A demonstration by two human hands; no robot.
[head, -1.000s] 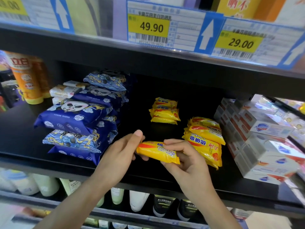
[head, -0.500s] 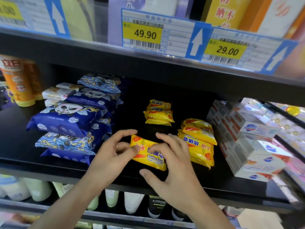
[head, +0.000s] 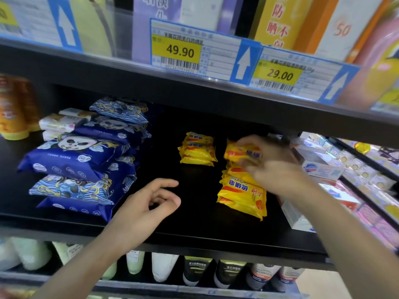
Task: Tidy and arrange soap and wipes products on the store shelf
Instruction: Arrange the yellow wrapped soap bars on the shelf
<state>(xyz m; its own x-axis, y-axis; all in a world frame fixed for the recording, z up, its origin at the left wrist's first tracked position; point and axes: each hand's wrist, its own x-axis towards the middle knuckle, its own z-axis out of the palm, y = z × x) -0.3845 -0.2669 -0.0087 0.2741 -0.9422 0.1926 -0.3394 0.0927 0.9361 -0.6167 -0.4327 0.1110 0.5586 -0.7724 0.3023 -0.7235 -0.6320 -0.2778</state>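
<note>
Step in hand, as judged: stacking; the right hand point(head: 272, 167), blurred, grips a yellow soap bar point(head: 240, 153) over the near stack of yellow soap bars point(head: 241, 196) on the black shelf point(head: 194, 225); contact between bar and stack cannot be confirmed. The left hand point(head: 145, 209) hangs above the bare shelf, fingers loosely curled, holding nothing. A second soap stack point(head: 197, 152) stands further back; blue panda wipes packs point(head: 73, 156) lie at left. Next move calls for squaring the bar on the stack before release.

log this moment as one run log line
right hand: holds yellow plastic-wrapped soap bar over near yellow soap stack | left hand: empty, fingers loosely curled | black store shelf | placing: not done
</note>
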